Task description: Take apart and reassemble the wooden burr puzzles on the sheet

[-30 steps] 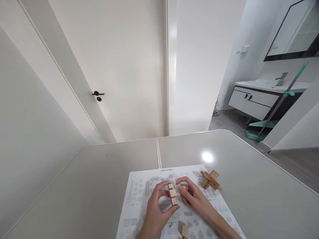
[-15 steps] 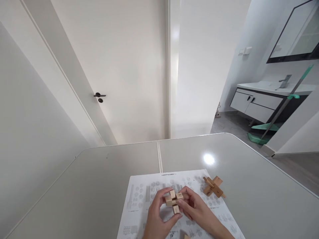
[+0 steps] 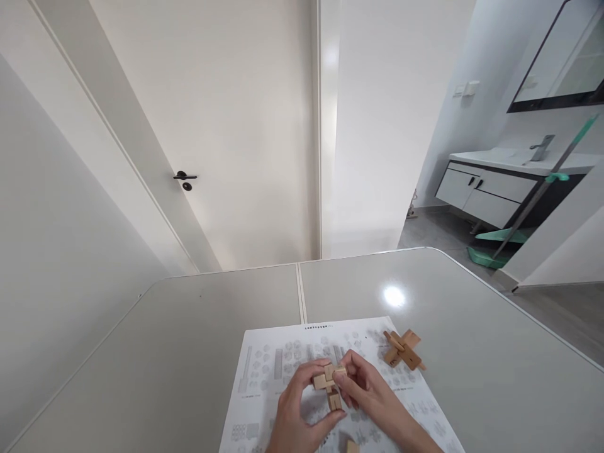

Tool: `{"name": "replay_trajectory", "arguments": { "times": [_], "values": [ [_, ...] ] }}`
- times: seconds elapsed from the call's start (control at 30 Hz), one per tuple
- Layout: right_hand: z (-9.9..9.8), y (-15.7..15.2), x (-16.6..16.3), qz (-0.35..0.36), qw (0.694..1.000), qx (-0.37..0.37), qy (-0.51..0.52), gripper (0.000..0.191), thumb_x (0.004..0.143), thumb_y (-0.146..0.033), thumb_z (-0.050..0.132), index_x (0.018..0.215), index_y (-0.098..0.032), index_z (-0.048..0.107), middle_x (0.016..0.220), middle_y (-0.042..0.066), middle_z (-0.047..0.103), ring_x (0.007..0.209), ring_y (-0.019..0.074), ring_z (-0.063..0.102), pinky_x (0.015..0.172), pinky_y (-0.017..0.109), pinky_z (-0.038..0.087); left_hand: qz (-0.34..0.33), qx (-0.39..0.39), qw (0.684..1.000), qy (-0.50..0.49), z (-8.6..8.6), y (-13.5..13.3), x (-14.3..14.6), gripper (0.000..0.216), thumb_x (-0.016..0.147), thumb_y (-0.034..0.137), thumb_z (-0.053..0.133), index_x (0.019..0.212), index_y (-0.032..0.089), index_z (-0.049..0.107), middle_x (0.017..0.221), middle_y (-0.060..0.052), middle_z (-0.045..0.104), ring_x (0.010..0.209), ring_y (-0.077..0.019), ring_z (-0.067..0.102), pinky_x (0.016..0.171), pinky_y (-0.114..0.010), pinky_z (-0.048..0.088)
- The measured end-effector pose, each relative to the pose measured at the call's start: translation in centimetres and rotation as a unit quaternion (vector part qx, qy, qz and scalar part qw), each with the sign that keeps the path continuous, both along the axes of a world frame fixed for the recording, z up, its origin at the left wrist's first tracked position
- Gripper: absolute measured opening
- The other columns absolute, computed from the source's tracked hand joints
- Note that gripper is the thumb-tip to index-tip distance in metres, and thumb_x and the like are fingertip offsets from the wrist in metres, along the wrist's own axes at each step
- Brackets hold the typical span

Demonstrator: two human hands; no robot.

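Observation:
Both my hands hold a small light wooden puzzle (image 3: pixel 330 382) of interlocked blocks just above a printed instruction sheet (image 3: pixel 268 371). My left hand (image 3: pixel 297 415) pinches it from the left with thumb below and fingers above. My right hand (image 3: pixel 368 396) grips its right side with curled fingers. A darker assembled wooden cross puzzle (image 3: pixel 402 350) lies on the sheet's right edge, a short way right of my right hand. A loose wooden piece (image 3: pixel 351 446) sits at the bottom edge of the view, partly cut off.
The sheet lies on a grey table (image 3: pixel 189 340) with a seam down its middle. Beyond are a white door (image 3: pixel 226 138) with a dark handle and, at right, a bathroom cabinet (image 3: pixel 491 192) with a green mop (image 3: pixel 491 251).
My hands turned the light puzzle and closed tighter on it, fingers shifting round the blocks. The view shifted slightly; the cross puzzle has not moved on the sheet.

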State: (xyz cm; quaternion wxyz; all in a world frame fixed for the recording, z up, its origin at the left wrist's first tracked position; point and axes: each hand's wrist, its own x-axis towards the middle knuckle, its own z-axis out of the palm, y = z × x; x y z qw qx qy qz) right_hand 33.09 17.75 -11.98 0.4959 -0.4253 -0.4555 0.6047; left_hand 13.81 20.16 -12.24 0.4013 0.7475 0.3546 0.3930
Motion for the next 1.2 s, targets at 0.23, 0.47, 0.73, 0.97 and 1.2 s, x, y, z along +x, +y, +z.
{"name": "replay_trajectory", "arguments": {
  "times": [0.23, 0.47, 0.73, 0.97, 1.2],
  "values": [
    [-0.5, 0.3, -0.3, -0.012, 1.000, 0.000, 0.018, 0.040, 0.094, -0.058, 0.064, 0.084, -0.023, 0.046, 0.055, -0.010, 0.045, 0.049, 0.0087, 0.037, 0.054, 0.024, 0.029, 0.004, -0.059, 0.998, -0.029, 0.4, 0.0, 0.3, 0.052, 0.076, 0.027, 0.086, 0.120, 0.029, 0.058, 0.135, -0.009, 0.066, 0.125, -0.0304, 0.064, 0.105, -0.046, 0.053],
    [0.7, 0.0, 1.7, 0.019, 0.990, 0.049, -0.132, 0.028, 0.088, -0.047, 0.075, 0.090, -0.023, 0.061, 0.075, -0.003, 0.055, 0.070, 0.0147, 0.050, 0.063, 0.026, 0.039, 0.055, -0.171, 0.978, -0.111, 1.5, 1.4, -0.1, 0.053, 0.082, 0.030, 0.081, 0.126, 0.030, 0.051, 0.133, -0.010, 0.065, 0.109, -0.0250, 0.070, 0.096, -0.039, 0.055],
    [1.0, -1.7, 1.4, 0.243, 0.921, 0.125, -0.278, 0.044, 0.059, -0.003, 0.079, 0.093, -0.031, 0.081, 0.105, 0.001, 0.056, 0.094, 0.0193, 0.060, 0.075, 0.024, 0.049, 0.077, -0.184, 0.962, -0.185, 0.8, 1.8, -0.2, 0.051, 0.080, 0.033, 0.083, 0.121, 0.026, 0.055, 0.128, -0.011, 0.063, 0.108, -0.0268, 0.070, 0.088, -0.036, 0.057],
    [1.3, -1.6, 1.1, 0.192, 0.933, 0.118, -0.281, 0.014, 0.071, -0.024, 0.087, 0.083, -0.028, 0.080, 0.102, 0.002, 0.065, 0.087, 0.0179, 0.062, 0.071, 0.024, 0.048, 0.074, -0.186, 0.965, -0.167, 0.7, 1.3, 0.1, 0.050, 0.078, 0.032, 0.083, 0.120, 0.027, 0.056, 0.128, -0.010, 0.065, 0.107, -0.0260, 0.071, 0.089, -0.036, 0.056],
    [1.9, -0.6, 2.1, 0.028, 0.962, 0.072, -0.262, 0.021, 0.098, -0.041, 0.059, 0.087, -0.023, 0.064, 0.079, -0.001, 0.064, 0.073, 0.0161, 0.055, 0.062, 0.025, 0.040, 0.079, -0.210, 0.961, -0.160, 0.7, 1.3, 0.4, 0.049, 0.081, 0.037, 0.082, 0.120, 0.027, 0.055, 0.134, -0.011, 0.063, 0.116, -0.0277, 0.068, 0.093, -0.037, 0.057]
  ]
}}
